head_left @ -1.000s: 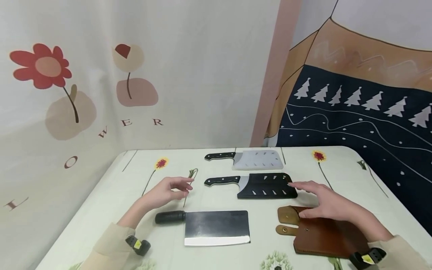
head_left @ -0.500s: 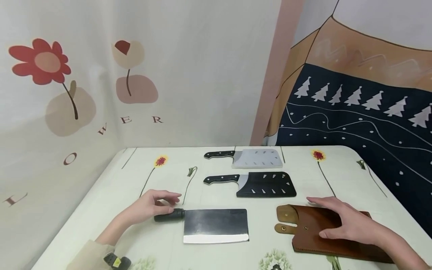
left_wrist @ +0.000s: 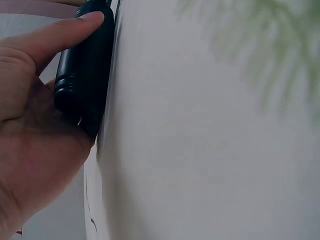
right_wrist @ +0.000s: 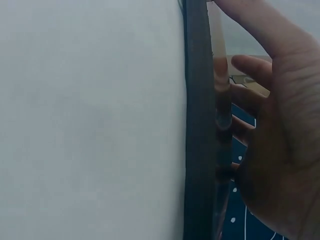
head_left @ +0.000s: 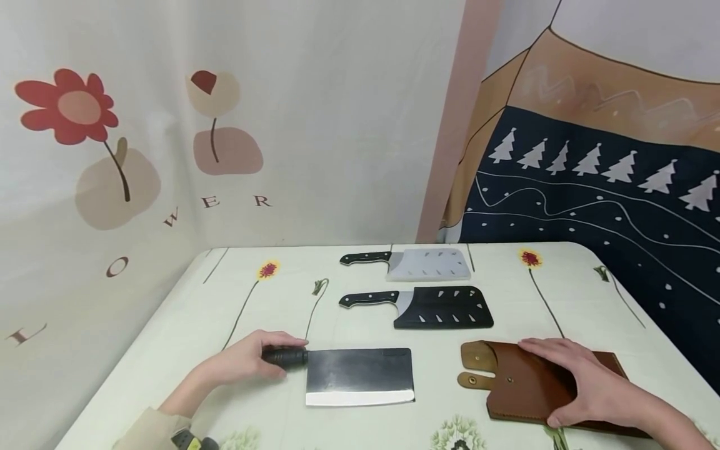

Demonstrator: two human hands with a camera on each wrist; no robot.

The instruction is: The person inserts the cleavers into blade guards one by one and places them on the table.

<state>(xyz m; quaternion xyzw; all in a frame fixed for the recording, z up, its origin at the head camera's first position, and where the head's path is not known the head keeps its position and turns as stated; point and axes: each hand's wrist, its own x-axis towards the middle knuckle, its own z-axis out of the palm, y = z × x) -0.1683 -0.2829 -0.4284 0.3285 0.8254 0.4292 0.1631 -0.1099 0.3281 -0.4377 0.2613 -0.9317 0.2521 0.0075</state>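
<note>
In the head view my left hand [head_left: 250, 359] is at the black handle [head_left: 285, 357] of a large bare cleaver [head_left: 360, 375], its thumb on the near side and its fingers on the far side. The left wrist view shows that thumb lying along the handle [left_wrist: 85, 65]. My right hand [head_left: 596, 381] spans a brown leather knife sheath [head_left: 529, 381], index finger near the far edge and thumb at the near edge. In the right wrist view the sheath's edge [right_wrist: 199, 125] lies beside the spread, lightly bent fingers [right_wrist: 250, 95]. The sheath's strap and flap point left, unfastened.
Beyond the bare cleaver lies a cleaver in a black blade cover [head_left: 444, 307]. Farther back is another in a translucent white cover [head_left: 430, 264]. All rest on a flower-printed tabletop [head_left: 360, 325]. Printed curtains [head_left: 337, 125] hang behind it.
My left hand has come down from above the table onto the cleaver's handle. The right hand has moved back toward me and lowered over the sheath, its thumb now at the near edge.
</note>
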